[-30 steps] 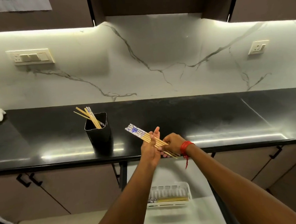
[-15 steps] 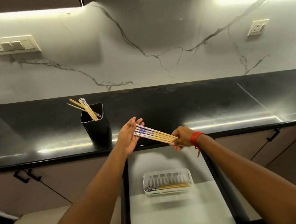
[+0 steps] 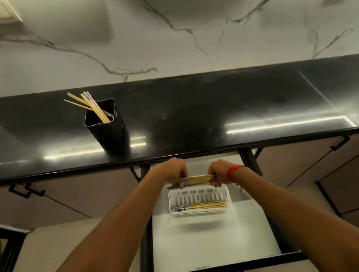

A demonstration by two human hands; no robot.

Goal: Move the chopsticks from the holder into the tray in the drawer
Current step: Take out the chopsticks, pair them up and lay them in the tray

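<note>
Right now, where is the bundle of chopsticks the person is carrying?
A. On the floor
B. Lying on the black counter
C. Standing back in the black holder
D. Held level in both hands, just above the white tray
D: both the left hand and right hand grip the bundle level over the white tray in the open drawer.

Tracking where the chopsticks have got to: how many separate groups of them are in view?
3: one bunch held level between both hands above the tray, one lying in it, one in the black holder. Single sticks overlap.

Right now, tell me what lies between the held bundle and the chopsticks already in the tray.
Head view: only bare slotted tray floor lies between the held bundle and the chopsticks along the tray's near side.
</note>
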